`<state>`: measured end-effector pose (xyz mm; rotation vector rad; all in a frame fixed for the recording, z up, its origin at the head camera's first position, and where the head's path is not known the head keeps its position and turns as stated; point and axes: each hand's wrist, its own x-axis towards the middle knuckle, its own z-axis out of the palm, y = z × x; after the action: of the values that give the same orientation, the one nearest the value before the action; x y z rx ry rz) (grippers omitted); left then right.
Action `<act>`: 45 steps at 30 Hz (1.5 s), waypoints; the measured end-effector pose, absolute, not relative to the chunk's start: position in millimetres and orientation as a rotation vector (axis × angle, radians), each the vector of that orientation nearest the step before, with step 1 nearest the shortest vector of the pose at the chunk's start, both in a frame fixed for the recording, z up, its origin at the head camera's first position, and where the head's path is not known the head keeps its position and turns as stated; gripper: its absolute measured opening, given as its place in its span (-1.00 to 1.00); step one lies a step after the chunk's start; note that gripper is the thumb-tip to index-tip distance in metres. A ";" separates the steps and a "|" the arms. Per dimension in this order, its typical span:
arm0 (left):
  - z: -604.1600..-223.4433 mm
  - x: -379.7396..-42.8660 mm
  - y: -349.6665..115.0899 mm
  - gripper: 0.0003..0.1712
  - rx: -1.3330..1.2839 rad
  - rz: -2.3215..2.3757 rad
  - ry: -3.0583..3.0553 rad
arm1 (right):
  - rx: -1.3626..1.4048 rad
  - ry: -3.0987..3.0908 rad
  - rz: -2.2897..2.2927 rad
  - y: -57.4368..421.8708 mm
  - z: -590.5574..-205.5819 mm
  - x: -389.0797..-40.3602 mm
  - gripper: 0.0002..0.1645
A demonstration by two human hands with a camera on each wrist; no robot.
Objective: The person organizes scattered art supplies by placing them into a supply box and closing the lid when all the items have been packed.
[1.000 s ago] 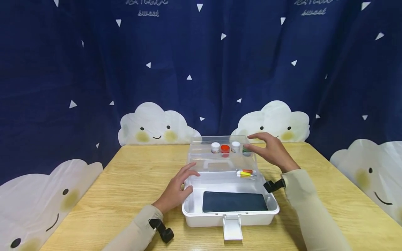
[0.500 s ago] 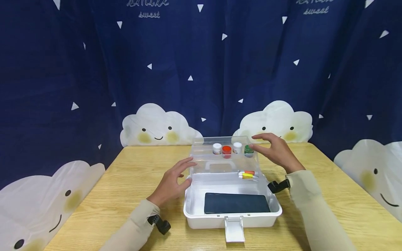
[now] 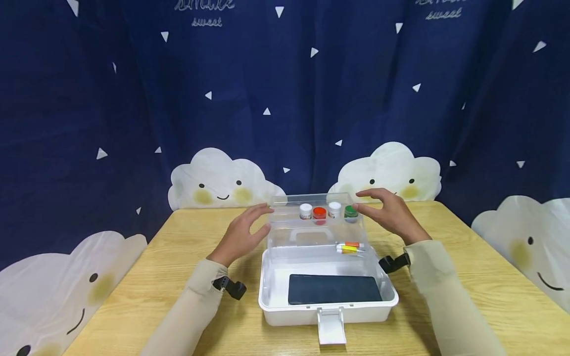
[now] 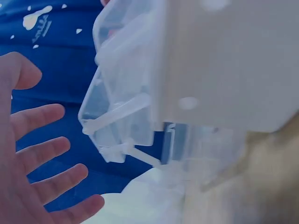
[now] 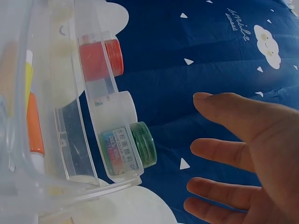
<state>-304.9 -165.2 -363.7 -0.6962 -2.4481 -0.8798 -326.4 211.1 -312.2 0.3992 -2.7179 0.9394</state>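
On the table stands a white plastic box (image 3: 329,316) with clear tiered trays unfolded above its base. In the upper tray (image 3: 285,212) sit white, red (image 3: 319,212) and green-lidded (image 3: 351,212) paint jars. My right hand (image 3: 392,212) is just right of the green-lidded jar, thumb and fingers spread; the right wrist view shows a gap between hand and jar. At the left end of the upper tray my left hand (image 3: 242,235) hovers, its fingers (image 4: 46,147) apart and nothing in them. Whether its fingertips touch the tray cannot be told.
Orange and yellow pens (image 3: 349,247) lie in the lower clear tray. A dark flat slab (image 3: 334,289) rests in the base. The front latch (image 3: 331,326) hangs down over the wooden table (image 3: 178,247). A navy curtain (image 3: 285,74) with clouds hangs behind.
My left hand has risen along the box's left side, from the lower tray up to the upper tray. My right hand has drawn slightly away from the green-lidded jar, which stays in place.
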 end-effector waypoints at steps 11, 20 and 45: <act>-351.9 -324.5 -154.6 -0.54 -0.647 -0.990 -2.431 | 0.390 -2.706 0.997 218.3 -317.8 -334.4 -0.17; -360.6 -332.3 -160.8 -0.46 -0.563 -1.245 -2.370 | 0.422 -2.617 1.276 225.2 -331.7 -349.3 -0.23; -416.1 -357.7 -159.7 -0.38 -0.489 -2.270 -1.981 | 0.290 -1.527 2.889 249.2 -420.5 -385.6 -0.11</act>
<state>-357.7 -159.7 -416.1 -0.4893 -1.9813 -2.2704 -385.6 249.2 -420.5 0.2905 -1.5267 2.8886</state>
